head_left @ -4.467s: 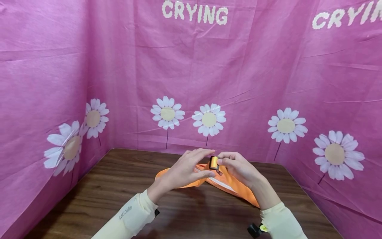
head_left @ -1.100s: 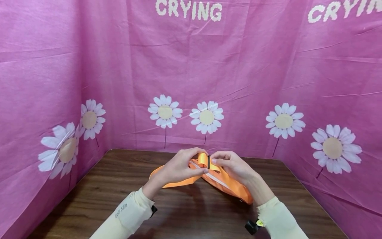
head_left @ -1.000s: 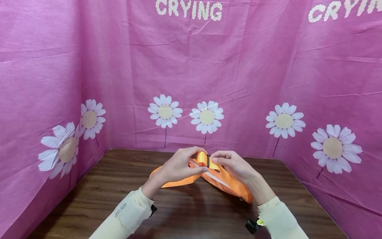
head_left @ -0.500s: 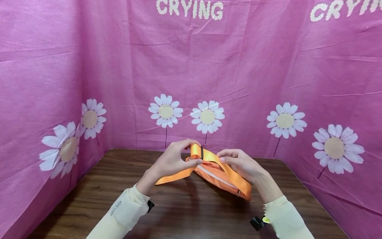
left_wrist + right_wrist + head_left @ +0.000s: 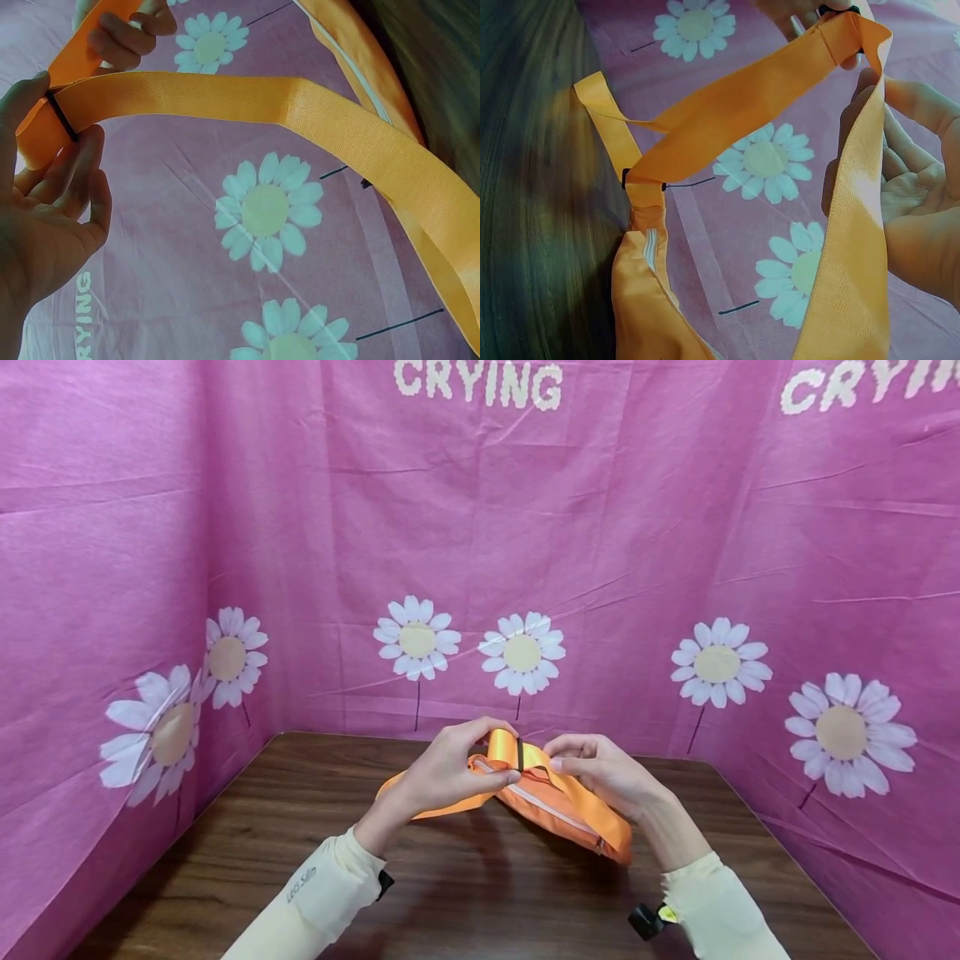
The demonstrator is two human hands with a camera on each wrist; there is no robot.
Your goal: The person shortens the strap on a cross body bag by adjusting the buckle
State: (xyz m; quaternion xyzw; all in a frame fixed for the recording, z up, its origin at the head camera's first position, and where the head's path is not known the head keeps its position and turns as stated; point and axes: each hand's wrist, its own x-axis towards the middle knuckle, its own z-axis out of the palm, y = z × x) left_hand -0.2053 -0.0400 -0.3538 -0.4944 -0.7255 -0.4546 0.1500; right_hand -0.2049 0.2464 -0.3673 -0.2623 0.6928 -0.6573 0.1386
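An orange waist bag (image 5: 551, 814) with a white zipper lies in front of me. Its orange webbing strap (image 5: 202, 97) is raised in a loop above it. My left hand (image 5: 442, 772) pinches the strap's black slider buckle (image 5: 520, 753) between thumb and fingers, with a fold of webbing bulging out on its left. Just to the right, my right hand (image 5: 611, 777) pinches the strap by its edge, thumb on one side and fingers behind. In the right wrist view, a second black fitting (image 5: 625, 178) joins the strap near the bag's end.
The bag and strap are over a dark brown wooden table (image 5: 450, 893). Pink cloth (image 5: 480, 527) printed with daisies hangs round the back and both sides. Black wrist devices (image 5: 647, 921) sit below both cuffs.
The left hand, earlier spread beside the buckle, now pinches it. The right hand has passed from the buckle to the strap. Over the last half second the left hand shifted slightly right and down.
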